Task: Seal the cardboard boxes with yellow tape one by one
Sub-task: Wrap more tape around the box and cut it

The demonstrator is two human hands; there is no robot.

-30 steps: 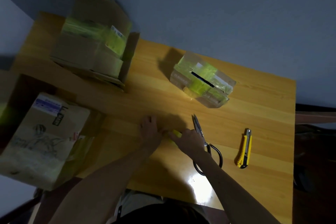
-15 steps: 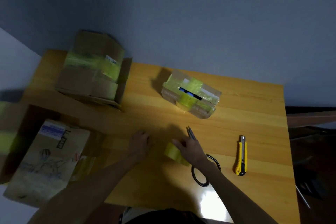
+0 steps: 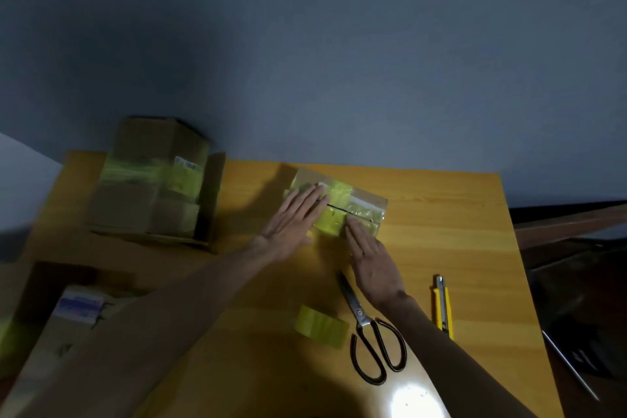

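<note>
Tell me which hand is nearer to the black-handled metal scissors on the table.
Right. The right hand lies flat beside the blades of the scissors, fingertips on the small yellow-taped cardboard box; the left hand rests flat on that box, farther to the left.

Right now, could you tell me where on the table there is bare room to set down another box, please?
The widest bare patch of the table lies right of the small box, beyond the utility knife. A narrower strip runs between the small box and the large box. The front is crowded: tape roll, scissors and knife.
</note>
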